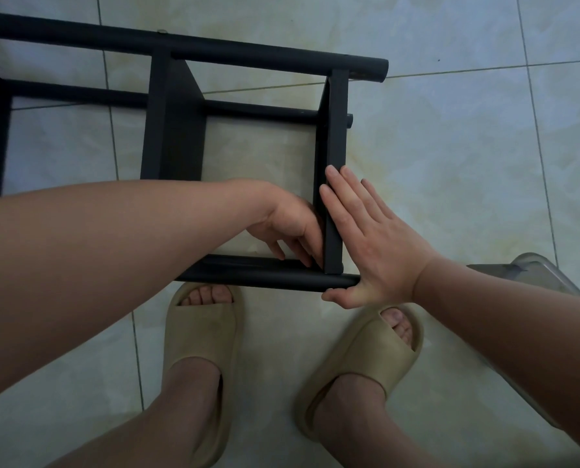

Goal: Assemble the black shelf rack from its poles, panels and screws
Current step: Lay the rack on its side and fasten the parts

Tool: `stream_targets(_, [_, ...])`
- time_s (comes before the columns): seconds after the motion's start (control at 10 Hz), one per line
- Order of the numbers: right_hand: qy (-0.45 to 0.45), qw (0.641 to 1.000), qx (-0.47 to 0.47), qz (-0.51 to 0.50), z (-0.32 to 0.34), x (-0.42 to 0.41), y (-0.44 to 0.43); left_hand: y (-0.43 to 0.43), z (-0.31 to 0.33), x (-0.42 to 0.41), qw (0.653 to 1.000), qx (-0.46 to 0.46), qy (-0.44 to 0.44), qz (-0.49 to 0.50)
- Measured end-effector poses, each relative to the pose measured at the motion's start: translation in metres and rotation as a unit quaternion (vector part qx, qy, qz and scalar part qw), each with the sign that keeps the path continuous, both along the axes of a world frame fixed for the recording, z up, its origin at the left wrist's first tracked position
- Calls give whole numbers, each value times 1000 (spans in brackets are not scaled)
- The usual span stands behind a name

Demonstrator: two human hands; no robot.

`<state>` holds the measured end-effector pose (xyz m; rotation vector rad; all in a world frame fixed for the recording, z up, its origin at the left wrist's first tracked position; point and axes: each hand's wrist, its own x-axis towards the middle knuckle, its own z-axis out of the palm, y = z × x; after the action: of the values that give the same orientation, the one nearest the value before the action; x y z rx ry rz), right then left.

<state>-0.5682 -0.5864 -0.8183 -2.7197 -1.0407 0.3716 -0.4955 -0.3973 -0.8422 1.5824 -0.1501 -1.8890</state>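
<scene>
On a pale tiled floor (pixel 450 146), a partly built black shelf rack (pixel 177 130) lies on its side in front of a standing person, its long poles running from the left edge of the view toward the middle. The person's right hand (pixel 373 244) lies flat against the outer face of the end panel (pixel 332 146), its fingers (pixel 342 187) straight and close together, pointing away from the body, while the thumb hooks under the end of the near pole (pixel 265 276). The left hand (pixel 288 224) reaches across into the frame, its fingertips (pixel 302 251) bent down into the inside corner where the end panel meets the near pole; whether they pinch anything there cannot be told. A second panel (pixel 174 130) stands farther left between the poles, and a small pale screw head (pixel 162 31) shows on top of the far pole (pixel 214 52). Both feet, in tan slippers (pixel 201 336), are planted on the floor just beside the near pole. A clear plastic container (pixel 531 265) sits on the floor at the right edge of the view, partly behind the right forearm.
</scene>
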Motion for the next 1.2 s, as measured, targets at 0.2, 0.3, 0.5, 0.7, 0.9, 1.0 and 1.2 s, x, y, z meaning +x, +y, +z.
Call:
stream_targets(0.2, [1,1000,1,-1,1,0,1,1,-4,-5,1000,-2,-14,0])
stream_targets(0.3, [3,1000,-1,-1,1,0,0,1,-4,-5,1000,-10,-10,8])
stream_targets(0.5, [5,1000,-3,-1,1,0,0,2,-2,-1,1000,-14,-3,15])
stream_targets(0.7, [0,1000,-4,1,0,0,0,1,-6,-5,1000,-4,-5,9])
stream_targets(0.9, [-1,1000,-5,1,0,0,0,-1,-8,-8,999,-6,-4,51])
stream_targets(1.0, [-1,1000,-3,1,0,0,1,-1,-7,-6,999,-6,0,50])
stream_targets(1.2, [-5,1000,0,1,-2,0,0,4,-7,-4,999,8,-4,39])
